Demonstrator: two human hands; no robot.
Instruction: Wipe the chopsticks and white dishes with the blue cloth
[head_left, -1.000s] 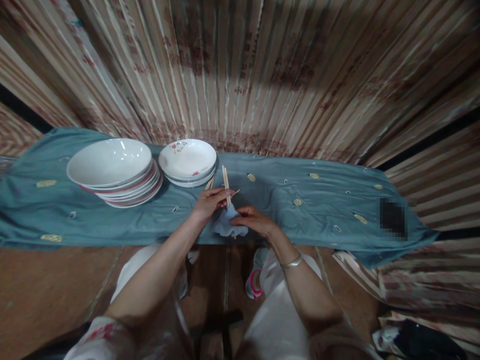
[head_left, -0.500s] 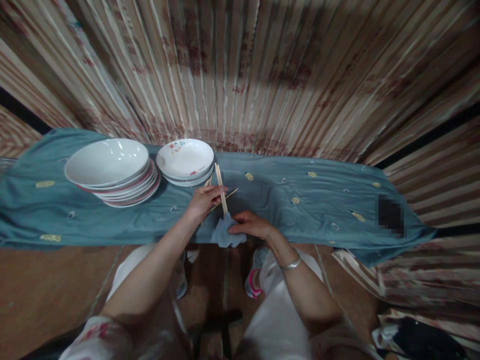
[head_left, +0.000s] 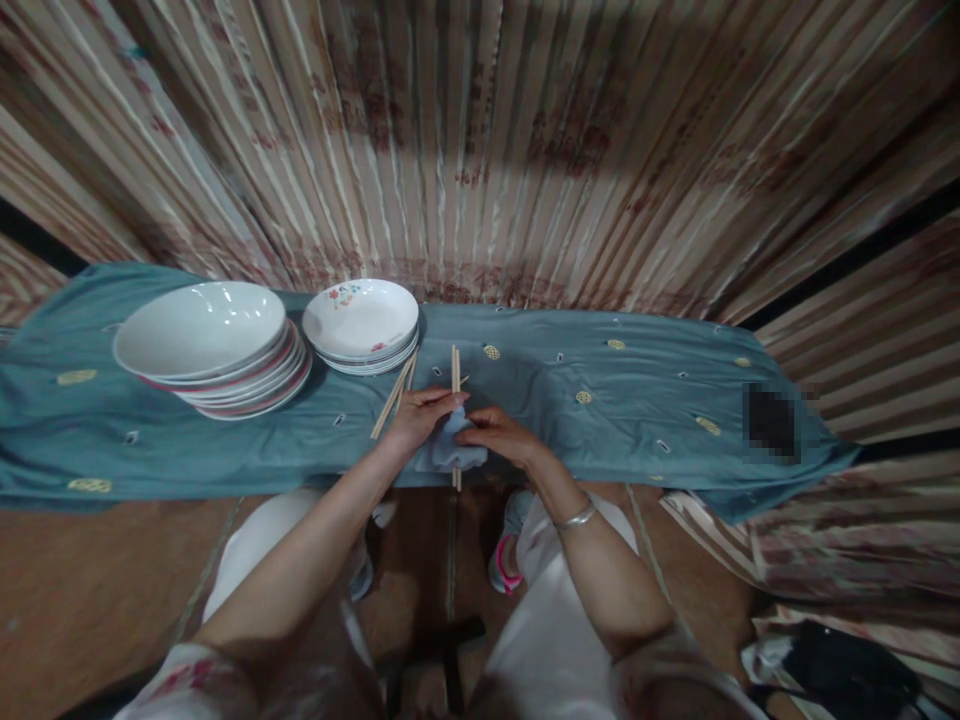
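Note:
A pair of light wooden chopsticks [head_left: 455, 368] stands nearly upright in the view, pinched by my left hand [head_left: 420, 417]. Around their middle, a light blue cloth [head_left: 457, 452] is wrapped, and my right hand [head_left: 504, 436] grips it with thumb and fingers. The chopsticks' lower ends poke out below the cloth at the table's near edge. Several loose chopsticks [head_left: 393, 397] lie on the tablecloth, left of and partly behind my left hand. One more tip shows just behind the held pair.
A stack of large white bowls [head_left: 210, 340] stands at the left, beside a stack of smaller floral plates [head_left: 362, 325]. The teal tablecloth [head_left: 540, 430] covers the narrow table. Pleated curtains [head_left: 465, 150] hang behind it. A blurred-out dark object [head_left: 772, 420] lies at the right end.
The chopsticks have slid down through the cloth, so their lower ends now show beneath it. My left hand has moved slightly right and down, closer to my right hand.

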